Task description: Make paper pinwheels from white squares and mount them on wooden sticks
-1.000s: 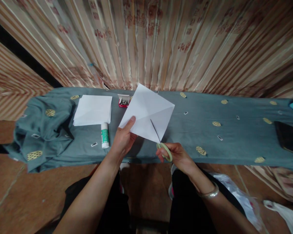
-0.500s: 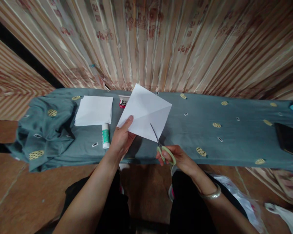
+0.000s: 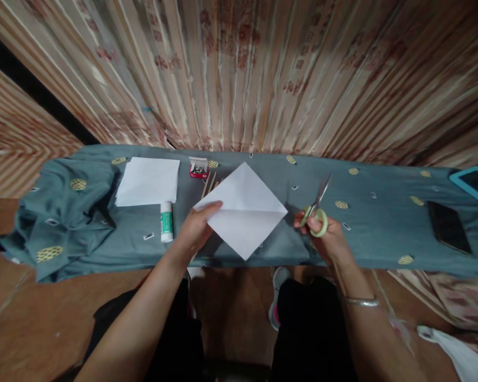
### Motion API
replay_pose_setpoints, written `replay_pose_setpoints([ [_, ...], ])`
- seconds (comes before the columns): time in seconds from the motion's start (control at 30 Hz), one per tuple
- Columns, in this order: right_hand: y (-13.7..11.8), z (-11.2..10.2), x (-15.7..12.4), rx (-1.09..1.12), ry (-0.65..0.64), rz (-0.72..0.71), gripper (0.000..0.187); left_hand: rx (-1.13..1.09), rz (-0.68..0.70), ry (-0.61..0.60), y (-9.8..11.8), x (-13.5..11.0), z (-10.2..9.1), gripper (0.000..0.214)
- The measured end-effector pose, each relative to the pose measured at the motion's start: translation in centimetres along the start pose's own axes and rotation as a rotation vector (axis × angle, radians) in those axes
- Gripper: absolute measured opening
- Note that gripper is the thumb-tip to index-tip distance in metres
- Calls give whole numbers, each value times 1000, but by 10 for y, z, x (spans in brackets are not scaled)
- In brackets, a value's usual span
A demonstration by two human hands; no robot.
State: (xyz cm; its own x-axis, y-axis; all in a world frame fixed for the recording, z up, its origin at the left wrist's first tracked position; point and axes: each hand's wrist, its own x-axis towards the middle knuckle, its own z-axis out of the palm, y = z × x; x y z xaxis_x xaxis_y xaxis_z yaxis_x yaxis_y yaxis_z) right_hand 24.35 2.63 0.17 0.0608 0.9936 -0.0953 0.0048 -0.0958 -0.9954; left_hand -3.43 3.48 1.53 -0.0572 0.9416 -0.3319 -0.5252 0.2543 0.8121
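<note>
A square white sheet of paper (image 3: 247,196) with crease lines is held up, one corner pointing at me. My left hand (image 3: 199,225) pinches its left corner, thumb on top. To the right of the paper, apart from it, my right hand (image 3: 324,236) grips scissors (image 3: 315,209) by their pale green handles. The blades point up and away and look almost closed. Partly hidden behind the paper lie several thin wooden sticks (image 3: 210,184).
Left of the paper are a stack of white paper (image 3: 148,180), a glue stick (image 3: 166,223) and an open red box of small metal pieces (image 3: 199,167). A dark phone (image 3: 448,225) and a blue-framed device (image 3: 476,183) lie at the right. A curtain (image 3: 239,79) hangs behind.
My right hand has drawn the scissors away from the paper to the right, and the blades now point up. The paper has turned and its creases show; the sticks have come into view.
</note>
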Motion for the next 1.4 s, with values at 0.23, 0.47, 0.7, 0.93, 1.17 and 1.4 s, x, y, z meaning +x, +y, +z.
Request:
replay_pose_setpoints([
  [0.23, -9, 18, 8, -33, -43, 70, 40, 200, -151, -86, -18, -9, 12, 28],
  [0.47, -7, 32, 3, 64, -157, 180, 38, 117, -113, -115, -24, -5, 15, 34],
  [0.7, -6, 44, 16, 117, 195, 29, 45, -168, -143, -331, -28, -15, 30, 49],
  [0.93, -5, 64, 14, 152, 174, 27, 46, -256, -189, -197, -40, -25, 42, 44],
  [1.17, -2, 71, 9, 110, 41, 69, 45, -292, -152, 47, -32, -17, 45, 33],
  [1.4, 1, 57, -14, -181, -408, 77, 51, -258, 116, 184, 0, 2, 18, 29],
])
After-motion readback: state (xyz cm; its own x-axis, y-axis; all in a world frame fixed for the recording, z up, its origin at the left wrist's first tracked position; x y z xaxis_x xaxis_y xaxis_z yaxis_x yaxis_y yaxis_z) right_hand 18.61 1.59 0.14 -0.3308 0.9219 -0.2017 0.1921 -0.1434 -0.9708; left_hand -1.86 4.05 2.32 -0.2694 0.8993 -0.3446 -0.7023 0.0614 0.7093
